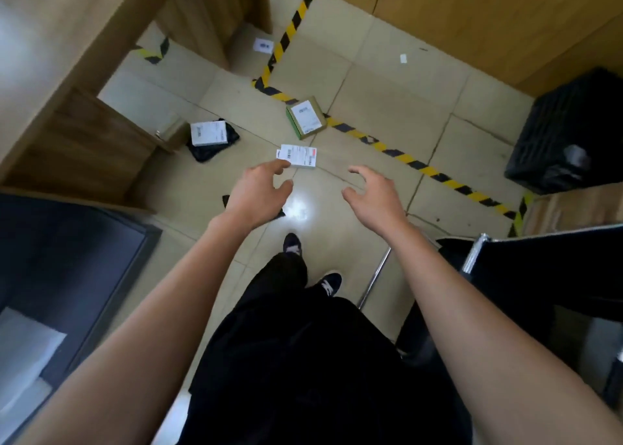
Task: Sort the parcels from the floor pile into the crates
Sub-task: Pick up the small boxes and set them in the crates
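1. I am holding my left hand (pixel 259 191) out over the glossy tiled floor (pixel 387 107), fingers spread and loosely curved, gripping nothing.
2. My right hand (pixel 374 195) is hanging level with it, also spread wide and holding nothing.
3. A small flat white parcel (pixel 298 156) with a barcode label is lying on the floor just beyond my left fingertips; whether they are touching it I cannot tell.
4. A squat cardboard box (pixel 306 117) with a green side and a white label is sitting farther off, beside the yellow-and-black striped tape (pixel 421 168).
5. A white boxy parcel (pixel 208 133) is resting on a crumpled black bag (pixel 205 151) near the wooden furniture (pixel 84 134).
6. Another labelled carton (pixel 256 46) is standing far back against the wood panels.
7. A black ribbed plastic crate (pixel 569 134) is standing at the right; its contents are blurred.
8. A dark rectangular bin (pixel 67 259) at my left is holding something pale and flat (pixel 27 350).
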`<state>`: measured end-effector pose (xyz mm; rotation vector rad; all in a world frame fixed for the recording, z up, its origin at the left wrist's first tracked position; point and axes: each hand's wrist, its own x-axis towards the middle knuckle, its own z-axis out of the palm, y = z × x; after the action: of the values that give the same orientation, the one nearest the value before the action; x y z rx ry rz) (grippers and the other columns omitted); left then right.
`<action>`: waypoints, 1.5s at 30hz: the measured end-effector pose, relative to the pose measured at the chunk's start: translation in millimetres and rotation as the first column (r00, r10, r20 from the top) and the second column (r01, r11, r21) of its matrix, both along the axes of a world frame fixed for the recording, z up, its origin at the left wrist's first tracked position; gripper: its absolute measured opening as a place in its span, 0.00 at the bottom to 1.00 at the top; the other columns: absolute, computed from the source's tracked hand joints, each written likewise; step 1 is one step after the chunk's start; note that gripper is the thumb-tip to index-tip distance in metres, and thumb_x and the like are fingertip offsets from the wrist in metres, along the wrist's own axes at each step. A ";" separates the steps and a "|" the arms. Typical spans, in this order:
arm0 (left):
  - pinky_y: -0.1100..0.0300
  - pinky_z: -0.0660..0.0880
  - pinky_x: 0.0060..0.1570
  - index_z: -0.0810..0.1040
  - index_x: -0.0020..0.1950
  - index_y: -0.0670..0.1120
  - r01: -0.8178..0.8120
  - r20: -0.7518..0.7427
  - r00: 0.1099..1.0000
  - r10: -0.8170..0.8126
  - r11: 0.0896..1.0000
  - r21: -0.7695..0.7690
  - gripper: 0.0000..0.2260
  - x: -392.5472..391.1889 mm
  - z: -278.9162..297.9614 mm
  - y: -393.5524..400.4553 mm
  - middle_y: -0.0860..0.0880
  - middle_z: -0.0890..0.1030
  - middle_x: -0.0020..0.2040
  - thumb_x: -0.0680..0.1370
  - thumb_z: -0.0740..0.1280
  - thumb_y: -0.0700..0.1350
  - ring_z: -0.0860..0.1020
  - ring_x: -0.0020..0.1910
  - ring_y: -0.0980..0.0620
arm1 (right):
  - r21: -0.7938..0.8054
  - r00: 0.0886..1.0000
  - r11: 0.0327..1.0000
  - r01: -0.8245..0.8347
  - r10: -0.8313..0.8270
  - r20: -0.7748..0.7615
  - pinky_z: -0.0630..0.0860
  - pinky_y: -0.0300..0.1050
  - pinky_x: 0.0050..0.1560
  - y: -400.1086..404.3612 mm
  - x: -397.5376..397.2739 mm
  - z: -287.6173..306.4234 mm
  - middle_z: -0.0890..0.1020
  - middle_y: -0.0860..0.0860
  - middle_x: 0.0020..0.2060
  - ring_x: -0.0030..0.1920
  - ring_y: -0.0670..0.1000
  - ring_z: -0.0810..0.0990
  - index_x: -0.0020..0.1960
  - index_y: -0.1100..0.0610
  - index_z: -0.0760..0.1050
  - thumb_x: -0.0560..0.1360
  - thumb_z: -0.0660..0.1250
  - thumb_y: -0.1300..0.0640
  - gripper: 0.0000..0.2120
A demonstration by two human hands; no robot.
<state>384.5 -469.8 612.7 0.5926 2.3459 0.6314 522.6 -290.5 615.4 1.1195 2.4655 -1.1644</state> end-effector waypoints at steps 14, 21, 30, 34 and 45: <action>0.60 0.69 0.58 0.73 0.75 0.50 -0.354 0.089 0.931 0.353 0.935 -0.002 0.19 -110.6 -41.1 81.9 0.48 0.78 0.68 0.82 0.65 0.47 0.75 0.66 0.48 | 0.093 0.921 0.922 -0.377 0.362 0.147 0.66 0.53 0.70 113.2 -187.8 -44.6 0.67 0.50 0.76 0.74 0.57 0.66 0.76 0.51 0.67 0.77 0.68 0.47 0.30; 0.44 0.75 0.63 0.72 0.75 0.51 -0.562 0.080 0.820 0.566 0.824 -0.073 0.21 -144.0 -84.6 121.7 0.47 0.77 0.69 0.81 0.64 0.50 0.78 0.63 0.44 | 0.020 0.758 0.790 -0.612 0.580 0.297 0.63 0.58 0.74 156.5 -262.3 -98.2 0.57 0.50 0.81 0.78 0.58 0.59 0.80 0.45 0.59 0.76 0.68 0.43 0.36; 0.44 0.72 0.66 0.70 0.76 0.49 -0.743 0.091 0.630 0.771 0.632 -0.219 0.24 -182.1 -219.5 215.0 0.47 0.73 0.74 0.80 0.65 0.49 0.71 0.71 0.44 | -0.187 0.439 0.560 -0.807 0.781 0.444 0.64 0.62 0.72 249.0 -354.9 -246.1 0.57 0.51 0.80 0.77 0.61 0.58 0.80 0.43 0.56 0.75 0.68 0.45 0.37; 0.46 0.71 0.68 0.70 0.76 0.47 -0.763 0.118 0.599 0.792 0.610 -0.213 0.23 -189.0 -289.4 245.6 0.47 0.73 0.74 0.81 0.65 0.49 0.70 0.72 0.45 | -0.181 0.431 0.546 -0.818 0.790 0.435 0.68 0.61 0.65 267.8 -388.9 -314.5 0.65 0.49 0.73 0.72 0.61 0.65 0.76 0.40 0.60 0.73 0.69 0.47 0.34; 0.48 0.74 0.49 0.70 0.73 0.47 -0.572 0.149 0.714 0.684 0.693 -0.439 0.23 -189.9 -522.6 280.2 0.45 0.75 0.67 0.79 0.62 0.53 0.73 0.61 0.41 | -0.121 0.461 0.598 -0.792 0.716 0.524 0.58 0.68 0.74 297.7 -403.0 -542.5 0.51 0.54 0.82 0.79 0.63 0.55 0.82 0.44 0.51 0.76 0.69 0.40 0.41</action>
<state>194.6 -189.7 90.1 -0.5065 2.2519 0.5034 119.6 7.2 72.9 0.1646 2.1648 -0.3235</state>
